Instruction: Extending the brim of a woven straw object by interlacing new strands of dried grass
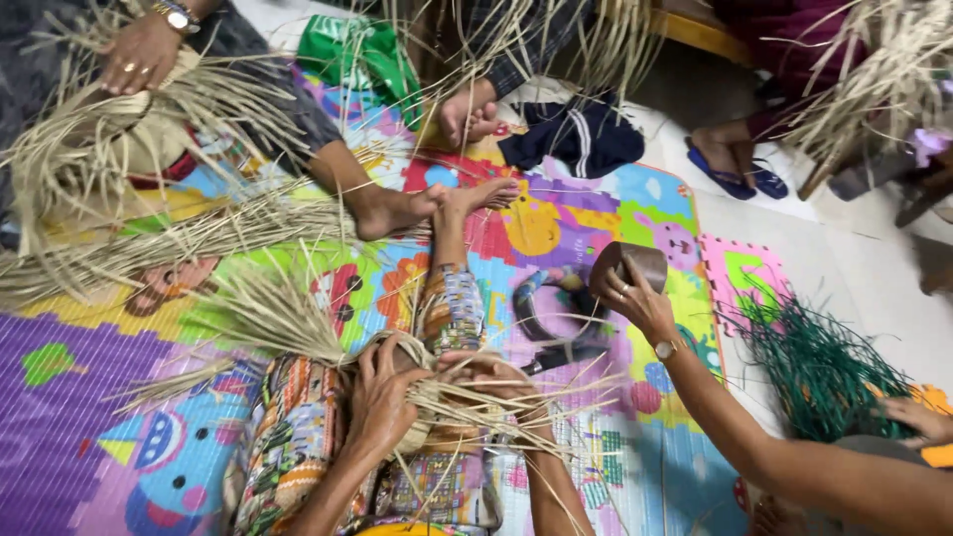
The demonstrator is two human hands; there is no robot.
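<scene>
Here, the left hand (382, 397) presses down on a half-woven straw piece (442, 407) resting on the lap, fingers clenched over the bundle where the loose strands gather. Left of those fingers, free straw fans out and up toward the mat (60, 417); the strands' long axes run mostly left and upward from the grip. Just right of them, the right hand (491, 382) closes on the same piece, fingertips pinching strands at its rim, with more ends splaying right and downward past the wrist. To weave well at this point, I judge that the left fingers should hold the gathered strands flat and tight while the right fingers work one strand at a time, keeping tension even so the rim does not gape. Farther right of both, another person's hand (635, 298) holds a brown cup-like form (630, 266), and beyond it lies a green bundle (819, 367).
</scene>
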